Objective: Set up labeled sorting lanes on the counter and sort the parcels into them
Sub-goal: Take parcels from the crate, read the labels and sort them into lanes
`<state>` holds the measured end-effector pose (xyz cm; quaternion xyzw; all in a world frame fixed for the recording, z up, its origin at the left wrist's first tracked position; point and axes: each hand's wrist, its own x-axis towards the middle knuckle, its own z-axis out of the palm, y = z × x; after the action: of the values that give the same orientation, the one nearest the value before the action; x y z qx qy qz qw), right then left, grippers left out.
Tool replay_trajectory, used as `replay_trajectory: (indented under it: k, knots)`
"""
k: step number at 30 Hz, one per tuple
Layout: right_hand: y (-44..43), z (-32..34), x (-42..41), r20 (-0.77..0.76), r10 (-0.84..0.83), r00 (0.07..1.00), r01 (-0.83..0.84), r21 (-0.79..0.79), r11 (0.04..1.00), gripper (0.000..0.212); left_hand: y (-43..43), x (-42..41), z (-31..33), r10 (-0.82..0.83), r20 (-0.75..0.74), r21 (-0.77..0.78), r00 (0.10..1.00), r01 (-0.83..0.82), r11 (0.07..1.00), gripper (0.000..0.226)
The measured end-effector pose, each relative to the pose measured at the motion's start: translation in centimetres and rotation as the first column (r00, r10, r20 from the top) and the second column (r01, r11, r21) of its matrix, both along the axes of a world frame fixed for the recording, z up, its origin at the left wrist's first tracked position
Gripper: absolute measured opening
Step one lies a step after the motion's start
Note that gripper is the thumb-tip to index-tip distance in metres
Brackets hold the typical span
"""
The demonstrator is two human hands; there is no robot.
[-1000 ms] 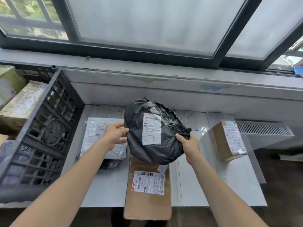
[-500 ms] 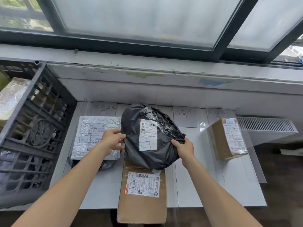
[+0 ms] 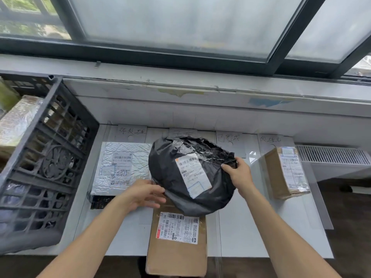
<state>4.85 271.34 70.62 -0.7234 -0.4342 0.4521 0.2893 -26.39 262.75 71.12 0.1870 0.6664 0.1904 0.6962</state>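
While right hand (image 3: 239, 175) grips black parcel (image 3: 170, 177) at its edge, left hand (image 3: 146, 194) alongside, fingers straight.

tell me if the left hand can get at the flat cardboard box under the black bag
Probably yes. The left hand is open, beside the flat cardboard box. The black bag, gripped by the right hand, covers only the box's far end; the near half with its label lies bare.

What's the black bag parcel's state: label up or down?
Label up: the white label on the black bag parcel faces the camera; right hand grips its edge.
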Motion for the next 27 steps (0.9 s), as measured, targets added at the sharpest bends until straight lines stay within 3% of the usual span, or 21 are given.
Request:
replay_trajectory:
  k: [6, 12, 17, 20, 27]
  knots:
    - [0.5, -1.5, -0.6, 0.204, 0.086, 0.975, -0.077, -0.052, 0.996, 0.044, -1.6, 1.7, -1.8, 0.131, -0.057, -0.002, 0.990, -0.131, 0.991, 0.019]
    - [0.2, -1.9, -0.6, 0.247, 0.093, 0.965, -0.088, -0.034, 0.996, 0.042, -2.1, 2.1, -1.1, 0.229, -0.027, 0.051, 0.973, -0.228, 0.972, 0.007]
    - [-1.8, -0.3, -0.1, 0.029, -0.106, 0.994, 0.106, 0.005, 0.994, 0.034, -0.8, 1.4, 0.3, 0.292, -0.008, 0.197, 0.956, -0.285, 0.938, 0.002]
    - [-5.1, -0.4, 0.3, -0.094, -0.147, 0.985, 0.144, -0.039, 0.989, 0.025, 0.3, 1.2, 0.7, 0.371, -0.005, 0.255, 0.929, -0.357, 0.899, 0.011]
    - [-7.1, -2.1, -0.3, -0.122, -0.170, 0.978, 0.160, -0.088, 0.983, 0.035, 0.9, 1.1, -0.6, 0.378, -0.091, 0.262, 0.921, -0.344, 0.902, 0.010]
